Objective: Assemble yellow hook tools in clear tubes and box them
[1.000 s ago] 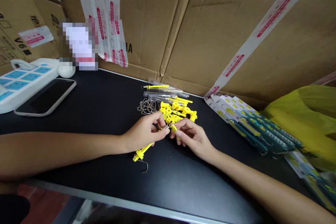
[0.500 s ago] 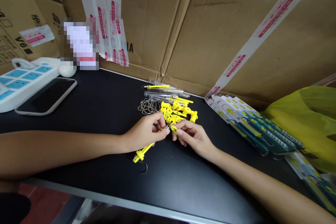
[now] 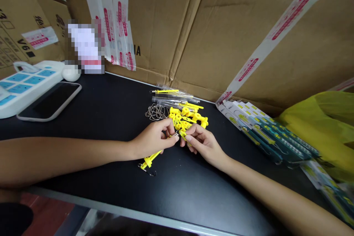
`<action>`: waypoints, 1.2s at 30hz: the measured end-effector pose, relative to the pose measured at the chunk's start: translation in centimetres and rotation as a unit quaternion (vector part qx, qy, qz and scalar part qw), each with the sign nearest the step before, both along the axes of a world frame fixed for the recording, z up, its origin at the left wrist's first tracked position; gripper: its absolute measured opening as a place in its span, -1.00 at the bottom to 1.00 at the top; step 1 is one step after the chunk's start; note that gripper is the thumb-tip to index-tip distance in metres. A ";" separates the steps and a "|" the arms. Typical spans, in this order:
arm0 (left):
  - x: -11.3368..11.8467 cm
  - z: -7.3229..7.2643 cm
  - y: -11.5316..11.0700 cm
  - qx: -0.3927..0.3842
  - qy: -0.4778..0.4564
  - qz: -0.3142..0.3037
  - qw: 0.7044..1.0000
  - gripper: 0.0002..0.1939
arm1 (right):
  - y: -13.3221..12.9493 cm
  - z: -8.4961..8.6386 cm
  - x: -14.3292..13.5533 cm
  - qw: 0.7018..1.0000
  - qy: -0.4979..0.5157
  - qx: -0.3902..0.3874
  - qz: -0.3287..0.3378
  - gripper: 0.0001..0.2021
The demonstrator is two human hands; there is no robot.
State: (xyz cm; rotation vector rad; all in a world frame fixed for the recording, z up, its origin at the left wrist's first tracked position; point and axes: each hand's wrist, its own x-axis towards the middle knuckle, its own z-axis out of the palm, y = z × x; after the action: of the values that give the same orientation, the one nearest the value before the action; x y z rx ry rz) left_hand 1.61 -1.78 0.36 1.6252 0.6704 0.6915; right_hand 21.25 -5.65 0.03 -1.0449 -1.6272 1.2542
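My left hand [image 3: 155, 136] is closed on a yellow rod [image 3: 155, 155], whose lower end carries a yellow collar and a metal hook [image 3: 151, 173] below the hand. A metal loop at the rod's upper end sticks out past the thumb. My right hand [image 3: 203, 142] pinches a small yellow piece [image 3: 182, 134] right at that loop; fingertips partly cover where they meet. Just beyond both hands lie a pile of yellow plastic parts [image 3: 189, 116], a tangle of metal wire hooks [image 3: 157, 112] and clear tubes [image 3: 177, 97].
At the left are a white power strip [image 3: 30, 81] and a phone [image 3: 51, 101]. Packaged items [image 3: 265, 129] and a yellow bag [image 3: 318, 125] lie at the right. Cardboard [image 3: 235, 37] stands behind the black table [image 3: 110, 195].
The metal hook below my left hand has swung round, its curved end now lying more sideways. The small yellow piece in my right hand has shifted slightly left and up.
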 end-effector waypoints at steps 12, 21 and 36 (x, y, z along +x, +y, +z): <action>0.1 0.0 0.0 -0.002 0.004 0.005 1.000 -0.81 | 0.0 0.0 -0.2 1.000 -0.008 0.008 -0.008 -0.85; 0.0 0.0 -0.1 0.001 0.007 0.010 1.000 -0.80 | -0.1 -0.2 -0.1 1.000 0.003 0.002 -0.016 -0.81; 0.0 0.0 -0.1 0.013 0.011 0.009 1.000 -0.80 | -0.2 -0.2 0.0 0.999 -0.013 0.021 -0.030 -0.82</action>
State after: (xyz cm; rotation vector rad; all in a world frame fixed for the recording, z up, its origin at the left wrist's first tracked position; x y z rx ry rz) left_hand 1.57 -1.84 0.33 1.6538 0.6970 0.6984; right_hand 21.25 -5.85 -0.13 -1.0804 -1.6230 1.1670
